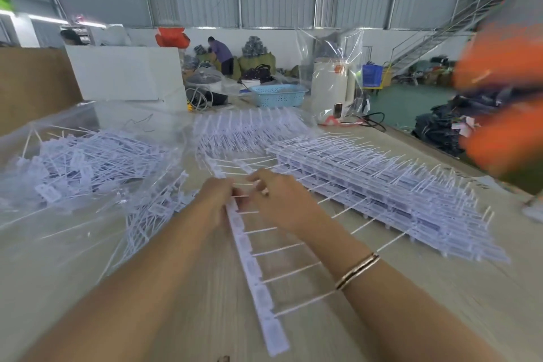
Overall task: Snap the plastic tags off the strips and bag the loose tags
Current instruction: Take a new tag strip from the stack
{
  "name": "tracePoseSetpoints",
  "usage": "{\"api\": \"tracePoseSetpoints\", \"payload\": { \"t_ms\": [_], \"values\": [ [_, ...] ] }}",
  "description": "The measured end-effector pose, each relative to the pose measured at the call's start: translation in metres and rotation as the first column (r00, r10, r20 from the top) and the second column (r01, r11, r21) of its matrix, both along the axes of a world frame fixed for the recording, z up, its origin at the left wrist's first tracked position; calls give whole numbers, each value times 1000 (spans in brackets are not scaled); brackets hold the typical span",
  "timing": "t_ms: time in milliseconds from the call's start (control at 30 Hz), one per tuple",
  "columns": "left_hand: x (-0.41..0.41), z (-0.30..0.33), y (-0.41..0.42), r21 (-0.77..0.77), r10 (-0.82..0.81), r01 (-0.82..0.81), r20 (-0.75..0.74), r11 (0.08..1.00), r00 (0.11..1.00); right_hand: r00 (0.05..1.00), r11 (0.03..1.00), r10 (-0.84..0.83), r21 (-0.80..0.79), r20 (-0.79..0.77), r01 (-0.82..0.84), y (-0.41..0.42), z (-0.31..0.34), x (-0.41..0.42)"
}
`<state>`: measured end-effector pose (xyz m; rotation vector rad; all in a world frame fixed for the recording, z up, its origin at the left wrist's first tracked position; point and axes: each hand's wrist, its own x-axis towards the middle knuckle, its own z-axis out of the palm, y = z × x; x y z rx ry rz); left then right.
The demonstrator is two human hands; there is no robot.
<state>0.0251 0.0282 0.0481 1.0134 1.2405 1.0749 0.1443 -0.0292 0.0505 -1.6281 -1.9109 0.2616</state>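
Both hands meet on one strip (249, 256) lying lengthwise on the table (426, 303): the left hand (216, 200) grasps its spine, the right hand (282, 200) pinches a tag there. Most tags below the grip are unsnapped, so plenty left on it. Left of the grip, loose tags (82, 164) heap on a clear bag (38, 214) (some bagging seemingly done). Right of it, stacked strips (396, 194) wait. A blurred orange shape (499, 97) crowds the far right edge.

We count two hands (219, 200) (282, 200) on one tag strip (255, 267), one stack of strips (396, 200), one blue basket (279, 95), and one bracelet (357, 270).
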Motion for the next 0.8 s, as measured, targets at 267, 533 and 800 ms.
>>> {"api": "tracePoseSetpoints", "payload": {
  "t_ms": [267,533,800],
  "values": [
    [-17,-1,-3,10,11,-10,-28,1000,1000,940,972,-87,-177,331,152,9,-22,19],
    [-75,39,8,157,-22,84,-358,984,934,963,988,-73,-110,258,105,5,5,26],
    [-96,57,6,79,-148,175,-270,981,952,990,955,-142,264,4,136,-12,43,10]
  ]
}}
